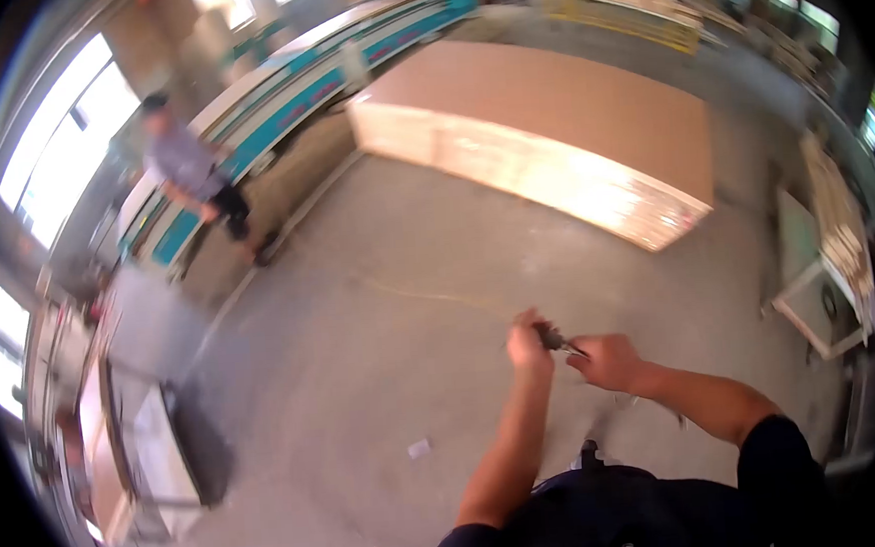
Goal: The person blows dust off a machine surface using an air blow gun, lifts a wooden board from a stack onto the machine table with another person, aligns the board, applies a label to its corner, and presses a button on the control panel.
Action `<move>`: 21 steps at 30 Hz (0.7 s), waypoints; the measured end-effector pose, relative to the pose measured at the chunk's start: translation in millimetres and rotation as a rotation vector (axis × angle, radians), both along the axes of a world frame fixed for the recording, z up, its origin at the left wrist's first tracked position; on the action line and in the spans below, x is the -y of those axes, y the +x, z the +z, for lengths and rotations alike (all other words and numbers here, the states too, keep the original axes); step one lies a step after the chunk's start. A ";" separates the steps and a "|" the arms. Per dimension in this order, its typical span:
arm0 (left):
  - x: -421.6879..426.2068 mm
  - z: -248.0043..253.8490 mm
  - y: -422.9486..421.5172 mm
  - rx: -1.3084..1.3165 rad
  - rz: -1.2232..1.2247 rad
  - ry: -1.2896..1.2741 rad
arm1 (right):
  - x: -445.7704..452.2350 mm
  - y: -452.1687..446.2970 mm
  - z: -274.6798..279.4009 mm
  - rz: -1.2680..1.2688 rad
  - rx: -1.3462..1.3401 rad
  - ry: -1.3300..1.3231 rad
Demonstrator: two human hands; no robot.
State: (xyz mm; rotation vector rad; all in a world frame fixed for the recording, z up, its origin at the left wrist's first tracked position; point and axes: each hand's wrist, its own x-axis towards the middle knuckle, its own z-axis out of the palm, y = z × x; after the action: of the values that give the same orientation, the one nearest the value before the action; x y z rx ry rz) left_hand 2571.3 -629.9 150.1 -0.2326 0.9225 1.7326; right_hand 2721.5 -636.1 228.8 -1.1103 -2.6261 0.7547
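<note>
Near the lower middle, my left hand point(529, 342) and my right hand point(606, 361) are raised in front of my body, close together. Between them is a small dark tool point(552, 339) with a metallic part toward the right hand. The fingers of both hands are wrapped round it, left hand at its dark end, right hand at the other. Its exact kind is blurred. Concrete floor shows beneath the hands.
A large wrapped stack of brown boards point(547, 96) lies ahead. A person point(191, 168) stands at left beside a long teal and white machine point(297, 112). Carts with panels point(163, 451) are at lower left, a wooden frame rack point(825, 300) at right. A small white scrap point(419, 448) lies on the floor.
</note>
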 end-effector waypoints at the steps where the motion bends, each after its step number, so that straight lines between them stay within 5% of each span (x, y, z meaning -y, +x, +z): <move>1: 13.5 12.1 11.4 -0.046 -0.019 0.084 | -2.3 12.4 -10.5 0.062 -0.032 0.190; 2: 13.3 -15.2 19.7 -0.070 -0.059 0.170 | -8.0 29.2 -17.0 0.106 -0.042 0.392; 3: 5.9 -36.9 24.1 -0.132 -0.090 0.215 | -1.3 44.2 -18.1 0.053 -0.069 0.285; 6: 12.5 39.9 73.0 -0.015 -0.245 0.214 | -8.3 98.7 -23.4 0.167 -0.242 0.191; 9: 12.4 42.4 137.4 0.238 -0.521 0.790 | -27.0 159.4 -8.0 0.091 -0.362 -0.476; 12: 6.3 40.2 213.3 0.380 -0.623 1.038 | -17.1 237.5 0.1 -0.039 -0.295 -1.010; 13: 4.8 35.4 236.8 0.305 -0.557 0.746 | -7.0 257.6 -3.6 -0.122 -0.300 -1.181; 14: -4.6 26.5 258.4 0.226 -0.470 0.475 | -6.2 284.1 -2.5 -0.147 -0.140 -0.947; 16: -10.1 -17.6 291.5 -0.127 -0.395 0.122 | 7.5 315.6 -58.5 -0.192 0.030 0.065; 18: -5.5 -15.8 325.8 -0.194 -0.350 0.069 | 14.8 346.0 -35.9 -0.159 0.063 0.167; 21: 3.2 10.3 346.1 0.009 -0.306 0.012 | 23.3 370.9 -10.5 -0.024 -0.128 -0.404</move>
State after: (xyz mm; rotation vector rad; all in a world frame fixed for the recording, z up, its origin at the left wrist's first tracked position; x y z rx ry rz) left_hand 2917.4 -633.1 160.4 -0.0850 0.8912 1.4528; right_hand 3092.4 -659.4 218.3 -1.1372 -2.4105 1.3450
